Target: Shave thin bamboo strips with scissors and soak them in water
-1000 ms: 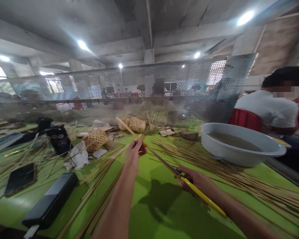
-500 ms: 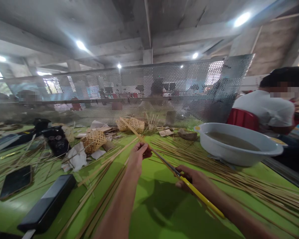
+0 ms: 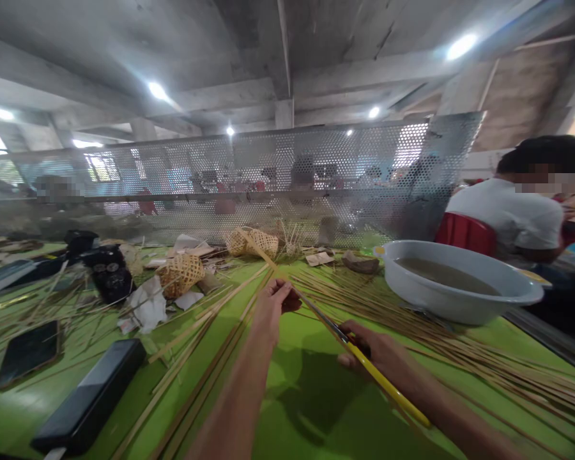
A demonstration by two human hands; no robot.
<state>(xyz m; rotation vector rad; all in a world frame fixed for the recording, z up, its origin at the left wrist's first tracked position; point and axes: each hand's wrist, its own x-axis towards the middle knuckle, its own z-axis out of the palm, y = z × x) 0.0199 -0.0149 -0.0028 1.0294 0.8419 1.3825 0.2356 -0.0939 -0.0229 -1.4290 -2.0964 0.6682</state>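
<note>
Count: 1 left hand [image 3: 276,300], 1 right hand [image 3: 374,346], 1 yellow-handled tool [image 3: 388,388], at least 2 woven baskets [image 3: 177,276], 1 pale basin [image 3: 441,301], 1 dark-screened phone [image 3: 29,353], 1 black oblong box [image 3: 93,393], 1 white-shirted co-worker [image 3: 505,211], thin strips [image 3: 483,355] too many to tally.

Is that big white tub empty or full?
Neither, it's partly filled: murky liquid shows inside the tub, with its surface below the rim.
</note>
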